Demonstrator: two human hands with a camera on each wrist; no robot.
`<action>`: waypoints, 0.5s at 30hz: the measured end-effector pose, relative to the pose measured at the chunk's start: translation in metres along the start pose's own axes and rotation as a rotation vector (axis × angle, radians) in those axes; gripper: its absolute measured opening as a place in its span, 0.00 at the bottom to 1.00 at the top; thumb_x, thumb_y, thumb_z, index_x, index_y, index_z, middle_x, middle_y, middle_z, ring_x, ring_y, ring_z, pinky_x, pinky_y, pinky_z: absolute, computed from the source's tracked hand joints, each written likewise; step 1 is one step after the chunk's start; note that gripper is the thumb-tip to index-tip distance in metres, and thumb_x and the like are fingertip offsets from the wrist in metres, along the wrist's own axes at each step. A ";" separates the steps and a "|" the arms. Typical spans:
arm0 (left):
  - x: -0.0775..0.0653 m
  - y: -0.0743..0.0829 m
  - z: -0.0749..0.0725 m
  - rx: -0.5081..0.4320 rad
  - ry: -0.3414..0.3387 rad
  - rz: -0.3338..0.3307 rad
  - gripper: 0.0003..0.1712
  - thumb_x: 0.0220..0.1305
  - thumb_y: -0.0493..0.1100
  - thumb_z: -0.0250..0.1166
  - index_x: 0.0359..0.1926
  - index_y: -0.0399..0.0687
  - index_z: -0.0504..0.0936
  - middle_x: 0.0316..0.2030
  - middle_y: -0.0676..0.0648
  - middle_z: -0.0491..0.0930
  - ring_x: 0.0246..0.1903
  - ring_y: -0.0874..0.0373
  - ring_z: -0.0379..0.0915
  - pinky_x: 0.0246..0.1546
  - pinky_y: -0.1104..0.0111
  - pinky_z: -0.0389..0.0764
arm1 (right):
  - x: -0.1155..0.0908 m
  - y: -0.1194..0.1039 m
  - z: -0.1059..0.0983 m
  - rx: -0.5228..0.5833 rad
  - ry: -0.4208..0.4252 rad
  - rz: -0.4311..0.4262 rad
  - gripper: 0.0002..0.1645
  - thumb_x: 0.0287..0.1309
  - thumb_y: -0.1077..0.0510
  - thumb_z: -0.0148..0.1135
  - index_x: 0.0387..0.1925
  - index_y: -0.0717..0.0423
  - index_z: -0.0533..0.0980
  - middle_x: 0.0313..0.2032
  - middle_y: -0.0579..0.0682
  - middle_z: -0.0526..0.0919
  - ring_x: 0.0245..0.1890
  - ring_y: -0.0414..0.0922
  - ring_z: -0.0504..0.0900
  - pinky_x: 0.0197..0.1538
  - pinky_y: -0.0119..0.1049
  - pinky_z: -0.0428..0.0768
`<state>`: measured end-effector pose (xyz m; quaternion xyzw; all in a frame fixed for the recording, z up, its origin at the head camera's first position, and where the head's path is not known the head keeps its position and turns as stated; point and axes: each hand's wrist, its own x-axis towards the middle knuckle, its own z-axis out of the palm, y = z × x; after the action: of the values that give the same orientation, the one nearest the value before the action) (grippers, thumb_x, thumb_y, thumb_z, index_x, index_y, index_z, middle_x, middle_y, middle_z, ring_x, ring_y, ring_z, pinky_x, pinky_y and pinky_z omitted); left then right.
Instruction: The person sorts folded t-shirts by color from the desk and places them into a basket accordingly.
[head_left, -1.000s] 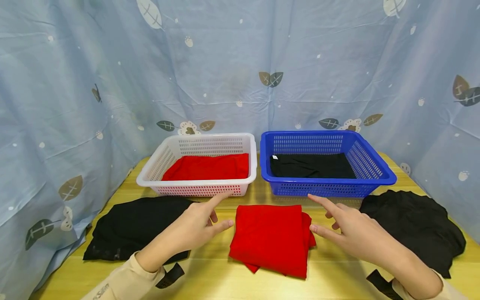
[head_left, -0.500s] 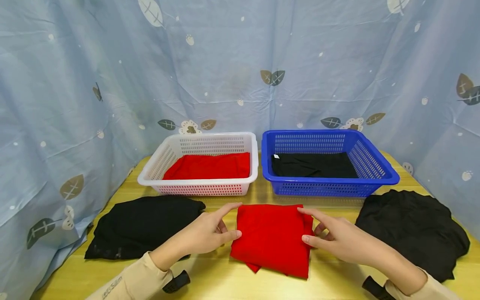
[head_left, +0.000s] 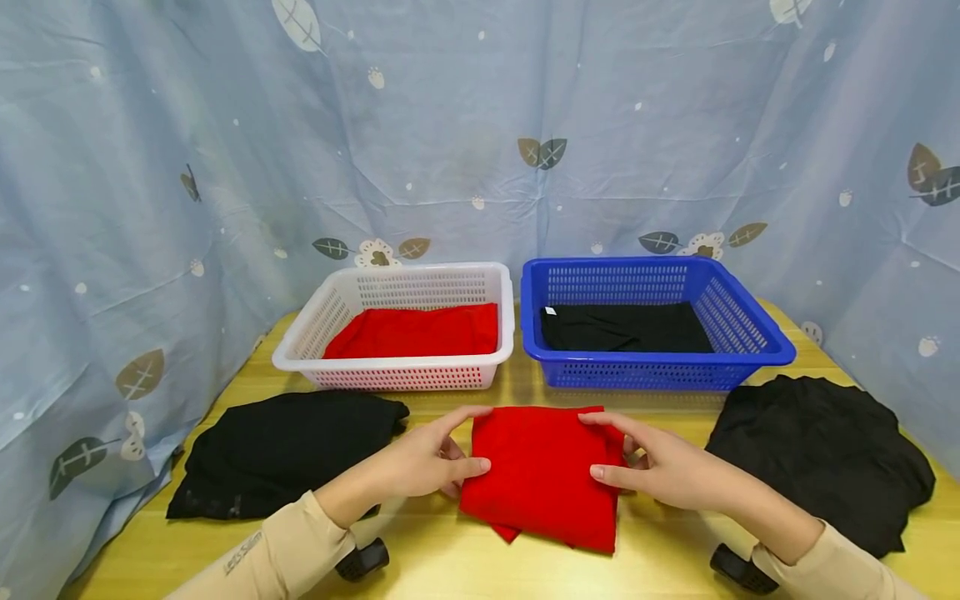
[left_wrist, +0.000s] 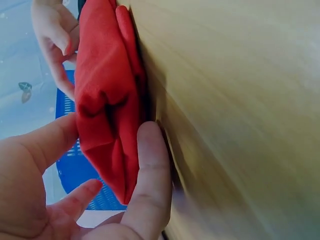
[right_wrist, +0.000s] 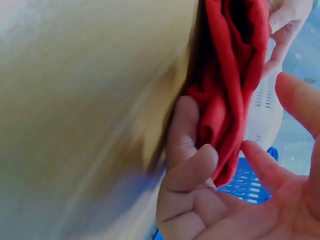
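The folded red cloth (head_left: pixel 540 479) lies on the desk (head_left: pixel 442 571), between the two hands and in front of the gap between the baskets; the left hand (head_left: pixel 422 460) is at its left edge, fingers spread, with the thumb over the top face and another finger low at the side, next to the desk; the right hand (head_left: pixel 670 468) is at the right edge, fingers spread, thumb over the top face and two fingers low beside the layered folds; whether either thumb presses the fabric cannot be told. The white basket (head_left: pixel 405 363) contains another red cloth (head_left: pixel 423 332); the blue basket (head_left: pixel 660 359), just to its right, contains a black cloth (head_left: pixel 630 327); a black garment (head_left: pixel 277 454) lies beyond the left forearm; a crumpled black garment (head_left: pixel 821 458) lies beyond the right.
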<state>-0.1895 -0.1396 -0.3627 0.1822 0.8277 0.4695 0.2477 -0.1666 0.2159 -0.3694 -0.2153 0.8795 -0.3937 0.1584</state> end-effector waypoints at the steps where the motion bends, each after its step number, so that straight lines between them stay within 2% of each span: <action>1: 0.001 0.000 0.000 -0.017 -0.004 -0.009 0.44 0.71 0.45 0.74 0.82 0.62 0.64 0.35 0.43 0.85 0.31 0.53 0.87 0.38 0.59 0.92 | 0.001 0.001 0.000 0.008 -0.001 -0.010 0.44 0.71 0.44 0.70 0.81 0.43 0.63 0.44 0.52 0.78 0.40 0.47 0.78 0.33 0.33 0.77; 5: 0.004 0.001 0.001 -0.053 -0.021 -0.044 0.44 0.69 0.45 0.75 0.81 0.65 0.65 0.37 0.42 0.84 0.34 0.54 0.86 0.38 0.61 0.91 | 0.005 0.005 0.001 0.052 -0.019 -0.054 0.43 0.71 0.46 0.70 0.81 0.44 0.64 0.58 0.56 0.80 0.50 0.50 0.79 0.45 0.34 0.84; 9: 0.007 0.003 0.001 -0.080 -0.061 -0.066 0.43 0.70 0.45 0.74 0.81 0.66 0.66 0.40 0.42 0.84 0.37 0.53 0.85 0.38 0.63 0.89 | 0.008 0.005 0.001 0.124 -0.058 -0.050 0.41 0.72 0.47 0.70 0.80 0.44 0.65 0.70 0.60 0.75 0.61 0.56 0.79 0.58 0.44 0.83; 12: 0.009 0.003 0.001 -0.129 -0.096 -0.082 0.43 0.70 0.43 0.73 0.81 0.66 0.65 0.47 0.41 0.84 0.42 0.53 0.86 0.42 0.62 0.90 | 0.010 0.004 0.001 0.168 -0.082 -0.013 0.40 0.71 0.47 0.71 0.79 0.44 0.67 0.74 0.61 0.71 0.65 0.57 0.77 0.61 0.49 0.80; 15: 0.011 0.003 0.002 -0.179 -0.109 -0.088 0.44 0.70 0.40 0.73 0.81 0.66 0.65 0.52 0.41 0.83 0.44 0.52 0.87 0.44 0.60 0.91 | 0.013 0.003 0.001 0.197 -0.097 0.013 0.40 0.69 0.47 0.72 0.78 0.45 0.69 0.74 0.61 0.70 0.65 0.57 0.76 0.60 0.48 0.79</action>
<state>-0.1971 -0.1305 -0.3637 0.1480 0.7750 0.5195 0.3280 -0.1774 0.2102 -0.3735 -0.2116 0.8292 -0.4664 0.2238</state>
